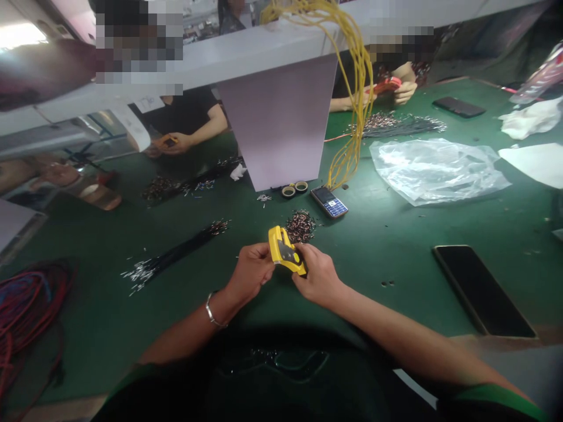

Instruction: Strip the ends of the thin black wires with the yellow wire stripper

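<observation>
A yellow and black hand tool (287, 253) is gripped in my right hand (320, 274), its head pointing up and to the left. Close against the tool's left side, my left hand (251, 272) has its fingers pressed together; what they hold is too small to make out. Just beyond the tool lies a pile of small copper-coloured pieces (301, 225). To the left, a bundle of black wires (182, 252) with pale ends rests on the green table (352, 363).
A keypad phone (329, 202) and two tape rolls (294, 189) lie near the white divider (281, 123). Yellow cables (363, 76) hang down. On the right are a large phone (484, 293) and a plastic bag (437, 170). Red cables (30, 310) lie left. People work opposite.
</observation>
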`<state>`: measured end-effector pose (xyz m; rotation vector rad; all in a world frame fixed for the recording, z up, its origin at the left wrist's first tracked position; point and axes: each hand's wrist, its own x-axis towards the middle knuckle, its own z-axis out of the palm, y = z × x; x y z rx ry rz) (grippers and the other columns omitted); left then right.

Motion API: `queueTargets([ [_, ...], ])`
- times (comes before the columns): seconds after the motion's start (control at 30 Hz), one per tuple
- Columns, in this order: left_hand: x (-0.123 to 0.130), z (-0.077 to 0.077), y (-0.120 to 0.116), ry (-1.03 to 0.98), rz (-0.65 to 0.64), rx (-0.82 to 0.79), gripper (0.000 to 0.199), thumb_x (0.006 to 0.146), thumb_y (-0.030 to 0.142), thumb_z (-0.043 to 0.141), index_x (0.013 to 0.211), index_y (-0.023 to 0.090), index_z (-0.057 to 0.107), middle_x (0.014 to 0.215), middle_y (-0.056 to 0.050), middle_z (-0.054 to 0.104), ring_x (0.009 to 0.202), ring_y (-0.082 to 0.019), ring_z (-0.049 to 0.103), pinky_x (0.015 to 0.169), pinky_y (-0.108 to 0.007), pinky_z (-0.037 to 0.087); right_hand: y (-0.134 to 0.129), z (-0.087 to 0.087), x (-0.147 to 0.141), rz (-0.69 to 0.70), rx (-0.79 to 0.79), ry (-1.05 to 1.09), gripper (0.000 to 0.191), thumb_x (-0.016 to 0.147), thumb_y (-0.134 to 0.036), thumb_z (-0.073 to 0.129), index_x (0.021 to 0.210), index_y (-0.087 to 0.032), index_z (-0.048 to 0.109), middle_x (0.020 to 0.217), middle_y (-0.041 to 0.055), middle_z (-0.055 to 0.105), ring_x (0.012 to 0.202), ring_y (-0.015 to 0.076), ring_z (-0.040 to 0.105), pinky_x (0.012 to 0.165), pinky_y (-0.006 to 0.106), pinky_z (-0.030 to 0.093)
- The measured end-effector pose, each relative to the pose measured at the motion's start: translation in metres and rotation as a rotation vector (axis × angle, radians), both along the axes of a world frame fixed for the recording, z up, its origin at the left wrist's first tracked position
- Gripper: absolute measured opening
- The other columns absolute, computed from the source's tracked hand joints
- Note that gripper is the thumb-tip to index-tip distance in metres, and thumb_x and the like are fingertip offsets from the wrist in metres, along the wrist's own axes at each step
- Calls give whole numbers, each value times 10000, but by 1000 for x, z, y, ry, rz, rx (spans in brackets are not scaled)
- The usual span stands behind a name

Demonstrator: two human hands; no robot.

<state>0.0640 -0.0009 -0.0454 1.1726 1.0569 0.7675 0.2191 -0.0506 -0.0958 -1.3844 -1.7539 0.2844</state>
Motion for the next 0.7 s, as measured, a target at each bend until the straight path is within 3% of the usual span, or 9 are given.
queueTargets([
  [0.37,4,4,-2,49,-29,-25,187,687,280,700,581,158,605,347,100,340,304,-15,261,331,-175,178,2,-8,-1,-33,-24,-29,304,683,-179,483,982,-144,523,762,94,657,670,234,633,629,327,501],
  [0.7,3,1,1,46,-23,-36,98,635,202,672,567,158,617,359,99,365,298,-14,261,323,-169,184,2,-8,1,3,6,-59,207,701,-180,468,907,-175,488,682,57,611,604,209,589,581,301,448],
])
